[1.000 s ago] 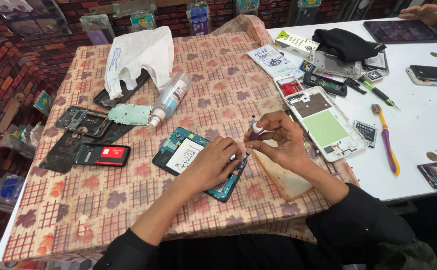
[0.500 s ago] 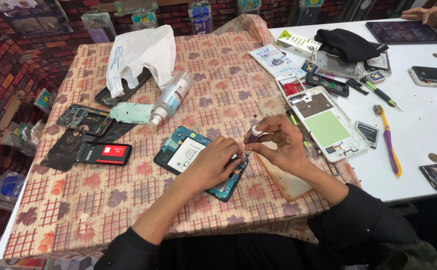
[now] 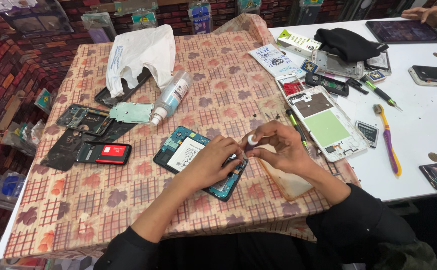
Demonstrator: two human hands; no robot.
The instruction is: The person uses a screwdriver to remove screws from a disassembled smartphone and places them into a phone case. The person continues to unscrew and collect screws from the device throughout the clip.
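Opened phone (image 3: 198,161), its teal inner frame showing, is lying near the middle of the patterned tablecloth (image 3: 128,210), right under both hands. Left hand (image 3: 209,162) is resting on its right half, fingers curled together and pressing down on it. Right hand (image 3: 278,147) is hovering just to the right, thumb and fingertips pinching a small white-tipped object (image 3: 252,140), too small to identify. A tan back cover (image 3: 288,182) is lying under the right wrist. To the right, a white phone frame with a green panel (image 3: 327,122) is straddling the edge of the cloth and the white table (image 3: 428,130), with a purple and yellow toothbrush (image 3: 389,140) beyond it. Farther left, a clear bottle (image 3: 171,96) is lying on its side near a white plastic bag (image 3: 138,52), and dark phone parts (image 3: 86,135) are sitting at the left, well apart from the hands. Another person's hand (image 3: 431,12) is resting at the far right corner.
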